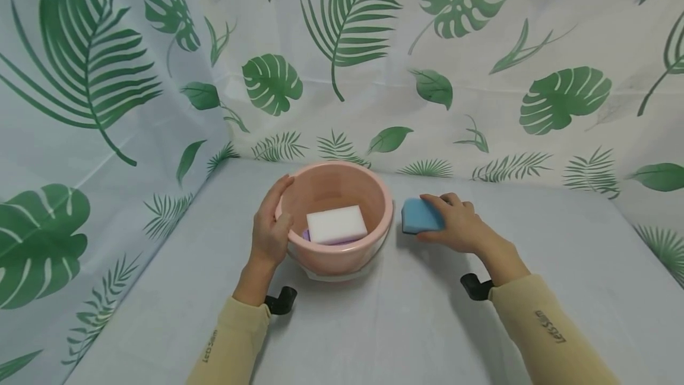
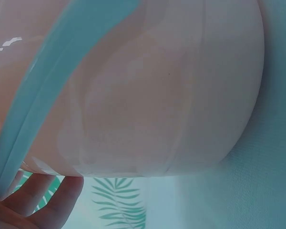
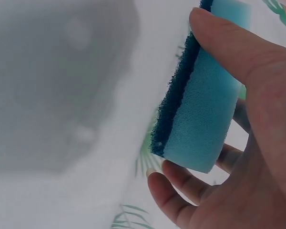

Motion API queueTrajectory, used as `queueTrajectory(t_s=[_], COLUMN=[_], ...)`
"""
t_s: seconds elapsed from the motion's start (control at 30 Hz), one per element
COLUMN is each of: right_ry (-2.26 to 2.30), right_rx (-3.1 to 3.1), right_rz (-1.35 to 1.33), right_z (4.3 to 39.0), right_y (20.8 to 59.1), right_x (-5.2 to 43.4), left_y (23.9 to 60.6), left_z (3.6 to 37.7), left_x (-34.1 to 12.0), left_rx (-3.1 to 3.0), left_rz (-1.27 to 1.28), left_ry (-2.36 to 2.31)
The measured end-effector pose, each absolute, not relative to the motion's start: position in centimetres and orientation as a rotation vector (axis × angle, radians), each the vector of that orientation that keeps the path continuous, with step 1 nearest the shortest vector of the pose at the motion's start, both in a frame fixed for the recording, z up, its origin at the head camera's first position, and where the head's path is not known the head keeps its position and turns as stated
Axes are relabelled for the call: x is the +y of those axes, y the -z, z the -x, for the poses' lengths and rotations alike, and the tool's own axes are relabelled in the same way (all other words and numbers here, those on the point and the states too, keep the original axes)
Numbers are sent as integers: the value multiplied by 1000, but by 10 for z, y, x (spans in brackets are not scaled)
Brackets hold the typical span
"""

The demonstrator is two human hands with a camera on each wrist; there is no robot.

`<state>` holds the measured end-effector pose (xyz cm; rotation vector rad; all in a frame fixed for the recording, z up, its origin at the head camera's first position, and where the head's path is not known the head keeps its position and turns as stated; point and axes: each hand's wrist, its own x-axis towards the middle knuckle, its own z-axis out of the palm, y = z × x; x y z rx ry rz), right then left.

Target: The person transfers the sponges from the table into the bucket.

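A pink bucket (image 1: 342, 259) stands on the table, and my left hand (image 1: 271, 227) grips its left rim with the thumb inside. Within the bucket lies a white sponge (image 1: 336, 224) on top of something purple (image 1: 306, 234), mostly hidden. To the right of the bucket, my right hand (image 1: 456, 221) holds a blue sponge (image 1: 419, 216) between thumb and fingers. The right wrist view shows the dark scouring layer (image 3: 174, 100) along one side of that sponge. In the left wrist view, the bucket's side (image 2: 148, 95) fills most of the picture, crossed by its handle (image 2: 38, 90).
A pale cloth (image 1: 374, 337) covers the table. White curtains with green leaf prints (image 1: 352, 88) rise behind it and along the left side. Black wrist mounts (image 1: 282, 300) stick out from both sleeves.
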<state>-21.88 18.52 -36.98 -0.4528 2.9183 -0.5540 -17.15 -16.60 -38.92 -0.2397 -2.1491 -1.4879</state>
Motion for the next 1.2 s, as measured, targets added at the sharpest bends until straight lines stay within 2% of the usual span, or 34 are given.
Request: queueTrajectory(t_s=[1.2], right_ry=[649], right_rx=[3009], right_rz=[464], right_z=[212], right_y=[319], right_x=[187], left_y=[389], left_z=[171], left_x=[-167], left_rx=[-2143], left_rz=[243], left_ry=[1507])
